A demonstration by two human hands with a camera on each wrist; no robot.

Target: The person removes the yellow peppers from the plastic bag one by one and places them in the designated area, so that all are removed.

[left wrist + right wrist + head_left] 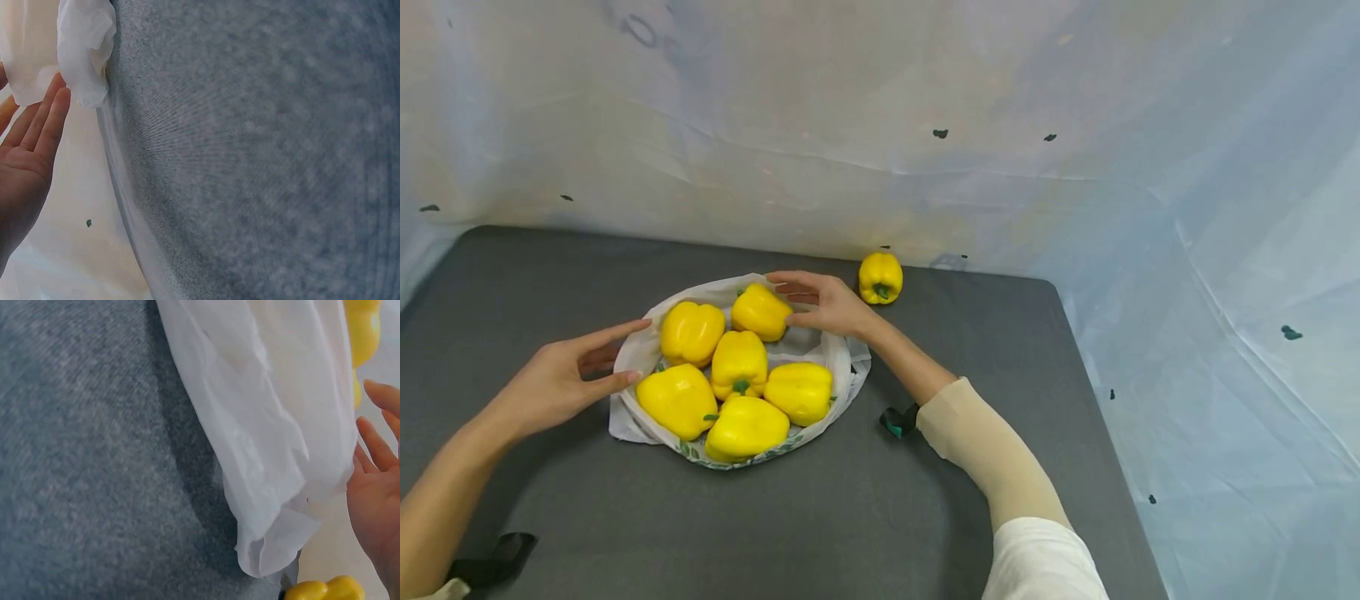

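Note:
A white plastic bag (628, 417) with a green leaf print on its front edge lies wide-mouthed on the dark table. Several yellow bell peppers, such as the front one (747, 429), sit inside it. My left hand (561, 379) is at the bag's left rim, fingers extended and thumb apart; in the left wrist view its straight fingers (53, 122) reach the white plastic. At the far right rim, my right hand (823, 302) has its fingers over the edge and its thumb beside the back pepper (761, 312). The right wrist view shows that hand (378, 487) against the bag's side, fingers loosely bent.
Another yellow bell pepper (881, 277) stands alone on the table (850, 517) near its back edge, right of the bag. Pale plastic sheeting (820, 125) hangs behind the table and along its right side. A dark strap (898, 421) hangs by the right forearm.

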